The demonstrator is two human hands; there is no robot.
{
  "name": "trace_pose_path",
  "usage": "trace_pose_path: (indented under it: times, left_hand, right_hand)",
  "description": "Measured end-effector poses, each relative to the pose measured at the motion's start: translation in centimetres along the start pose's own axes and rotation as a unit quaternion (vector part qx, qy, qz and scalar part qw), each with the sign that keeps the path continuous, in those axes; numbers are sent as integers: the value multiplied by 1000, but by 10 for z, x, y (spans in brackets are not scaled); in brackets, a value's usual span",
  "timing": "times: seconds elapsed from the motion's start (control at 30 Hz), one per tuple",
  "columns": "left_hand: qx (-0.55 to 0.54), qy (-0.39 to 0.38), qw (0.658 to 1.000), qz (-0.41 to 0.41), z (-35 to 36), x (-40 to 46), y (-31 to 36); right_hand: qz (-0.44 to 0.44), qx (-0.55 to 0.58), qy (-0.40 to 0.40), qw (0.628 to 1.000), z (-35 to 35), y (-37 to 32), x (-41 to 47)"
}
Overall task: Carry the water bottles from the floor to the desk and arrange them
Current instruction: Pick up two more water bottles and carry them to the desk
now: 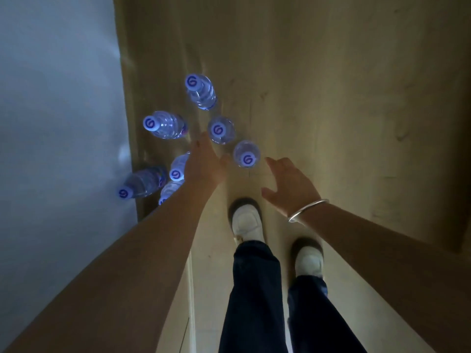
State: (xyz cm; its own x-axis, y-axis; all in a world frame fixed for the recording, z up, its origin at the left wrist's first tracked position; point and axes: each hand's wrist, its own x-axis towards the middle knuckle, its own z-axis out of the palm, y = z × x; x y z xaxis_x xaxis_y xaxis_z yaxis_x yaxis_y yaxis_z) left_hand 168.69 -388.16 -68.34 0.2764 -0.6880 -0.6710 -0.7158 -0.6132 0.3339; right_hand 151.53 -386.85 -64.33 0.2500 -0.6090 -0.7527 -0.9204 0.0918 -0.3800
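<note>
Several clear water bottles with white caps stand on the floor by the wall. The farthest bottle stands alone at the top. Two bottles stand nearest my hands. My left hand reaches down with straight fingers between the bottles, holding nothing; it partly hides one bottle. My right hand, with a silver bangle at the wrist, hangs relaxed just right of the nearest bottle and touches nothing.
A pale wall runs along the left, with more bottles standing against it. My two white shoes stand on the tan floor just behind the bottles. The desk is out of view.
</note>
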Motion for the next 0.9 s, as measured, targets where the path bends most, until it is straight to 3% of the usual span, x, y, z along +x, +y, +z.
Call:
trace_pose_path:
  times: [0.17, 0.3, 0.43, 0.57, 0.73, 0.9]
  left_hand:
    - [-21, -1, 1000, 22, 27, 50, -14]
    - [-161, -2, 987, 26, 31, 75, -17]
    - [-104, 57, 989, 83, 32, 81, -18]
    - [-105, 14, 990, 94, 28, 79, -19]
    - [-10, -33, 989, 141, 28, 65, -20]
    - [-22, -40, 993, 109, 23, 27, -12]
  right_hand:
    - [-9, -24, 2, 1000, 15, 22, 53]
    - [-53, -53, -47, 996, 19, 29, 85]
    - [-82, -62, -60, 993, 28, 19, 106]
    - [-65, -30, -50, 996, 38, 10, 113]
    - [-56, -36, -19, 998, 34, 12, 103]
    - [-10, -25, -19, 999, 19, 17, 52]
